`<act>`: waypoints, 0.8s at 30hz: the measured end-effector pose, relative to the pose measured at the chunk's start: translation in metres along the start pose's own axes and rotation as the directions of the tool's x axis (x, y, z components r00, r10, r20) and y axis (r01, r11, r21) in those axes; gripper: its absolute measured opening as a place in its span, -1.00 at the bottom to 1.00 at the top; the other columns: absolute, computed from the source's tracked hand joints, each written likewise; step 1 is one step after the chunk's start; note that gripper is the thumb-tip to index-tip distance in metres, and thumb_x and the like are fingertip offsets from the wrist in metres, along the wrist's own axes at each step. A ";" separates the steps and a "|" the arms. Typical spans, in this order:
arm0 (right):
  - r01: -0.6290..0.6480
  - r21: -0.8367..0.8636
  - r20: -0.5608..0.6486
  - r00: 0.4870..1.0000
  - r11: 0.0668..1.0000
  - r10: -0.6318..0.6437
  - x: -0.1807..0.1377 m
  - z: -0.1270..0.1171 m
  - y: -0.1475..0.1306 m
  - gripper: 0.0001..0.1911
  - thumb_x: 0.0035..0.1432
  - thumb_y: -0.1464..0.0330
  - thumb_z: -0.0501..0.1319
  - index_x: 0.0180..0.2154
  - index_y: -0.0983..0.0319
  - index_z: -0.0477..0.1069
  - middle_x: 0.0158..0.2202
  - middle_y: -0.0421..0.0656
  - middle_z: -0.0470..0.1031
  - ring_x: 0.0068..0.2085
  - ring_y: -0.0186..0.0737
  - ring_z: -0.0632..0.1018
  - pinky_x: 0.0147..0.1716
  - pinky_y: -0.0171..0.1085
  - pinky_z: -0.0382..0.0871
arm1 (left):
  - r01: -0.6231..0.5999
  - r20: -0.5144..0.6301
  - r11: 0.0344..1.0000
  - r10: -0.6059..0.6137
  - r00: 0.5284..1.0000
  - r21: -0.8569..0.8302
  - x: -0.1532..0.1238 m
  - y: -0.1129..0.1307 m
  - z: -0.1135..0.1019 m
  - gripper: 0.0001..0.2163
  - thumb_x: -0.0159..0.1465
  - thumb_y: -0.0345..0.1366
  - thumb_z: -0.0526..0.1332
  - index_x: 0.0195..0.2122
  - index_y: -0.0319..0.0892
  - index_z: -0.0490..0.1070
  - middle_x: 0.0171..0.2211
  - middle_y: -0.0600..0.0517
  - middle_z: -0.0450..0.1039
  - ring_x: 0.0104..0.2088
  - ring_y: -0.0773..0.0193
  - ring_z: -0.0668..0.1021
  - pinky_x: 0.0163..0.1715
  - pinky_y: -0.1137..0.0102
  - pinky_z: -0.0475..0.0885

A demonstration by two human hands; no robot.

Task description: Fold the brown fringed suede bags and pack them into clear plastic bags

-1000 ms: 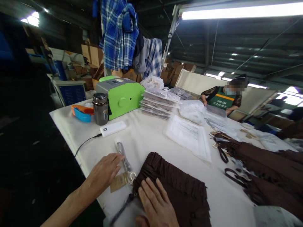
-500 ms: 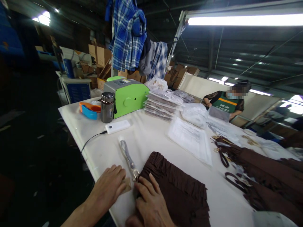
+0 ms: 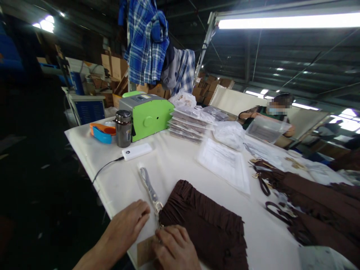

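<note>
A dark brown fringed pouch (image 3: pixel 208 232) lies flat on the white table. From its upper left corner runs a wrist strap (image 3: pixel 147 183) in clear wrap, joined by a gold-coloured metal clasp (image 3: pixel 158 207). My right hand (image 3: pixel 177 245) rests at the pouch's left edge, fingers bent over a brown cardboard tag (image 3: pixel 144 250) at the table's front. The tag hangs by a thin cord near the clasp. My left hand (image 3: pixel 129 221) is just left of the clasp, fingers loosely curled, thumb a little apart, with nothing visible in it.
A white power bank (image 3: pixel 137 151) with a cable, a dark flask (image 3: pixel 123 128), a green machine (image 3: pixel 153 118) and stacked bagged pouches (image 3: pixel 191 125) stand farther back. A plastic-bag pile (image 3: pixel 223 163) and more brown pouches (image 3: pixel 312 191) lie rightward. A co-worker (image 3: pixel 264 114) handles a clear bag.
My left hand has let go of the tag and sits slightly lower. My right hand has moved down onto the tag, now nearer the front. The co-worker has raised a clear bag.
</note>
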State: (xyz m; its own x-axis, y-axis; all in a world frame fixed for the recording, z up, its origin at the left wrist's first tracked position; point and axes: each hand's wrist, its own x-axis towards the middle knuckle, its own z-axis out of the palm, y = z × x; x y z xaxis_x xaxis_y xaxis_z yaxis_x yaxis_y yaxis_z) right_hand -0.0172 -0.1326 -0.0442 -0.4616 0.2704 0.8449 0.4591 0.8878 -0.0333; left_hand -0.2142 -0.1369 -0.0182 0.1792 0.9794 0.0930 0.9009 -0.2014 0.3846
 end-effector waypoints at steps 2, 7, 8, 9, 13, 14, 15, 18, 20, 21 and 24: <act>0.001 -0.042 0.045 0.999 0.999 0.001 -0.005 0.017 -0.017 -0.75 0.35 0.36 0.01 -0.28 0.19 0.45 -0.32 -0.23 0.61 -0.28 -0.28 0.56 -0.21 -0.28 0.41 | -0.050 -0.147 0.994 0.064 0.987 0.096 0.015 -0.018 -0.002 -0.67 0.31 -0.48 -0.05 0.00 -0.13 0.39 -0.02 -0.07 0.48 0.00 0.13 0.49 0.01 0.19 0.36; 0.056 -0.233 0.192 0.981 0.971 -0.010 -0.038 0.068 -0.044 -0.91 0.22 0.38 0.15 -0.26 0.24 0.42 -0.42 -0.09 0.59 -0.38 -0.12 0.59 -0.35 -0.21 0.47 | -0.286 -0.024 0.926 0.301 0.953 0.247 0.061 -0.040 -0.001 -0.41 0.11 -0.67 -0.02 0.14 -0.10 0.32 0.21 -0.05 0.33 0.26 0.05 0.26 0.20 0.00 0.16; 0.065 -0.256 0.194 0.981 0.964 -0.014 -0.043 0.074 -0.045 -0.92 0.20 0.39 0.17 -0.26 0.24 0.41 -0.42 -0.07 0.59 -0.38 -0.10 0.60 -0.36 -0.21 0.48 | -0.301 0.000 0.921 0.311 0.951 0.246 0.066 -0.041 -0.001 -0.47 0.13 -0.65 0.00 0.08 -0.10 0.37 0.14 -0.05 0.40 0.24 0.05 0.30 0.21 -0.01 0.15; 0.063 -0.270 0.175 0.984 0.961 -0.015 -0.046 0.079 -0.045 -0.92 0.19 0.40 0.17 -0.26 0.25 0.41 -0.43 -0.06 0.59 -0.38 -0.10 0.60 -0.37 -0.21 0.48 | -0.303 0.002 0.920 0.312 0.950 0.247 0.070 -0.040 -0.001 -0.54 0.15 -0.64 0.01 0.00 -0.12 0.42 0.07 -0.05 0.46 0.22 0.06 0.33 0.22 -0.01 0.14; 0.020 -0.161 0.017 1.000 0.987 -0.018 -0.028 0.063 -0.033 -0.86 0.21 0.44 0.08 -0.33 0.22 0.41 -0.45 -0.14 0.60 -0.45 -0.15 0.60 -0.44 -0.26 0.48 | -0.280 -0.040 0.919 0.302 0.952 0.279 0.065 -0.037 -0.010 -0.68 0.17 -0.64 0.00 -0.23 -0.15 0.44 -0.19 -0.03 0.53 0.11 0.10 0.43 0.25 0.01 0.05; 0.009 -0.083 0.003 1.000 0.997 -0.008 -0.017 0.051 -0.028 -0.82 0.23 0.45 0.05 -0.33 0.21 0.41 -0.46 -0.18 0.60 -0.48 -0.20 0.59 -0.46 -0.29 0.48 | -0.270 -0.041 0.915 0.295 0.955 0.299 0.060 -0.036 -0.012 -0.68 0.16 -0.65 0.00 -0.26 -0.15 0.43 -0.23 -0.01 0.51 0.03 0.12 0.47 0.25 0.02 0.05; -0.023 0.009 0.017 1.000 1.000 0.023 -0.005 0.037 -0.022 -0.79 0.26 0.44 0.02 -0.31 0.20 0.41 -0.46 -0.21 0.60 -0.51 -0.24 0.58 -0.48 -0.32 0.47 | -0.258 -0.040 0.912 0.285 0.958 0.320 0.055 -0.036 -0.015 -0.68 0.15 -0.65 0.00 -0.28 -0.15 0.42 -0.28 0.01 0.50 -0.06 0.14 0.51 0.24 0.04 0.07; -0.305 0.289 0.196 0.947 0.907 0.256 0.032 -0.007 0.003 -0.75 0.27 0.42 0.01 -0.15 0.18 0.43 -0.34 -0.20 0.61 -0.39 -0.31 0.60 -0.36 -0.41 0.48 | -0.208 -0.014 0.906 0.229 0.973 0.369 0.037 -0.035 -0.020 -0.67 0.13 -0.67 -0.01 -0.29 -0.15 0.43 -0.32 0.00 0.48 -0.22 0.15 0.53 0.13 0.08 0.23; -0.640 0.343 0.305 0.768 0.687 0.563 0.051 -0.030 0.024 -0.77 0.25 0.39 0.06 -0.18 0.17 0.47 -0.32 -0.20 0.61 -0.34 -0.31 0.60 -0.33 -0.43 0.47 | -0.159 0.012 0.908 0.168 0.986 0.387 0.024 -0.035 -0.021 -0.63 0.15 -0.67 -0.03 -0.25 -0.16 0.45 -0.30 -0.04 0.50 -0.22 0.10 0.54 -0.01 0.11 0.35; -0.754 0.341 0.328 0.655 0.561 0.681 0.057 -0.037 0.034 -0.79 0.22 0.37 0.09 -0.20 0.18 0.49 -0.31 -0.19 0.61 -0.33 -0.28 0.60 -0.33 -0.41 0.47 | -0.131 0.026 0.911 0.131 0.991 0.391 0.017 -0.036 -0.020 -0.61 0.16 -0.67 -0.05 -0.22 -0.17 0.46 -0.27 -0.07 0.51 -0.20 0.07 0.55 -0.07 0.12 0.39; -0.883 0.354 0.371 0.434 0.308 0.821 0.062 -0.043 0.065 -0.76 0.16 0.30 0.13 -0.23 0.23 0.51 -0.32 -0.14 0.61 -0.32 -0.18 0.59 -0.34 -0.31 0.50 | -0.059 0.080 0.937 0.034 0.996 0.343 -0.005 -0.034 -0.014 -0.54 0.15 -0.66 -0.06 -0.10 -0.15 0.48 -0.13 -0.13 0.54 -0.12 0.02 0.57 -0.09 0.10 0.43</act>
State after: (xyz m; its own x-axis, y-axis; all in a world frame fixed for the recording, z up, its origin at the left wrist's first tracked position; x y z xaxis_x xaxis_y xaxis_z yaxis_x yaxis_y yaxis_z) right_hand 0.0163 -0.0742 0.0292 -0.1049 0.9843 0.1419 0.2804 0.1662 -0.9454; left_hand -0.2515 -0.1352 -0.0194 0.2405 0.9701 0.0323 0.9695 -0.2417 0.0398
